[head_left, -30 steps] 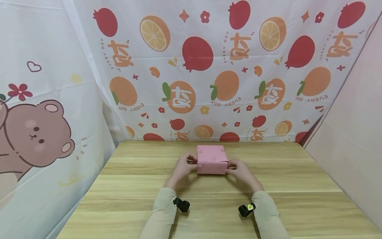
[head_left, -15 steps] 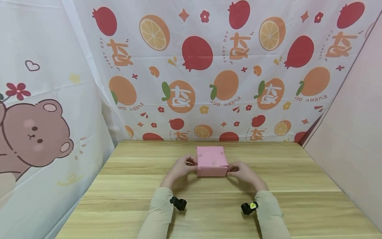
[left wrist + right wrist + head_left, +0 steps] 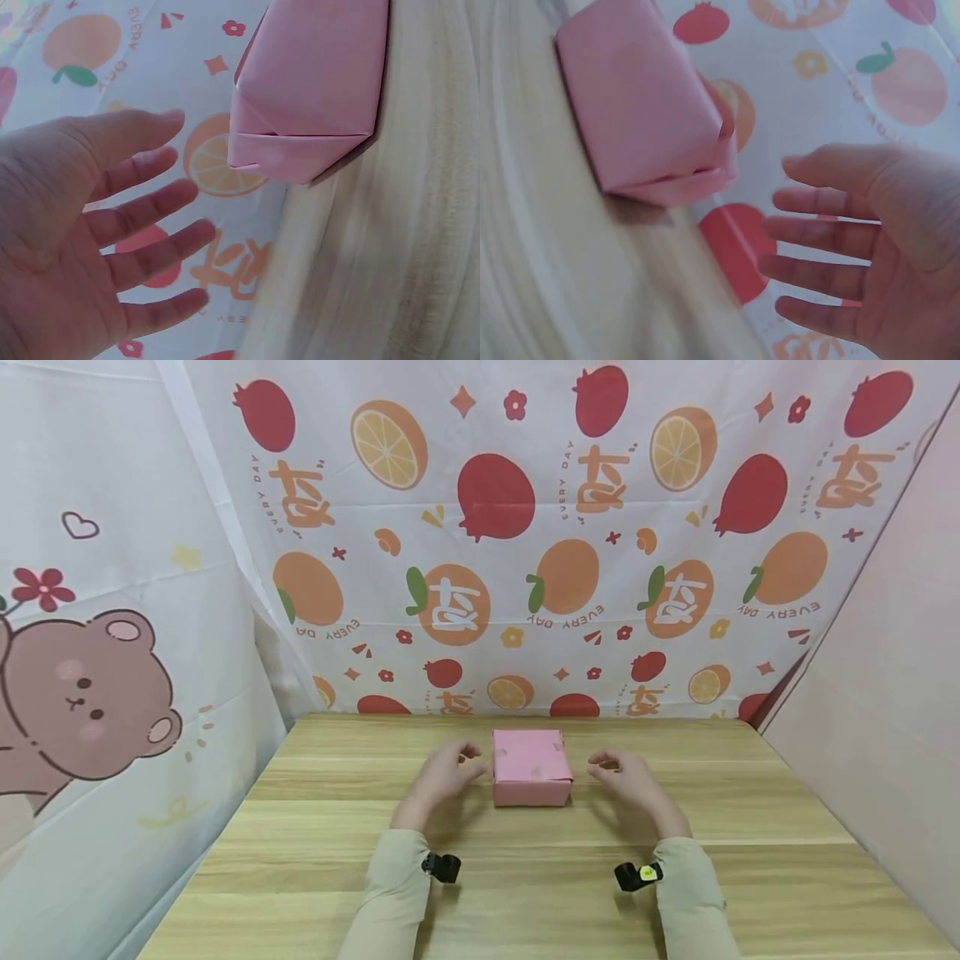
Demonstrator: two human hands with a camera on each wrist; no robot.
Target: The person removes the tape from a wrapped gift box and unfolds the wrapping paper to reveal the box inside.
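Note:
A pink box, which looks wrapped in folded paper, rests on the wooden table near its far edge. My left hand hovers just left of the box, apart from it, fingers spread and relaxed. On the other side, my right hand is held a little way off the box's right side, also holding nothing. The left wrist view shows the folded end of the box beyond the left hand. In the right wrist view the box lies left of the loosely extended right hand.
The wooden table ends at a back cloth printed with fruit. A white cloth with a bear hangs at the left, and a plain pale panel at the right. A small black camera sits on each wrist.
Both hands touched the box's sides and shifted it slightly toward me. Now they have let go and moved outward, leaving a gap on each side.

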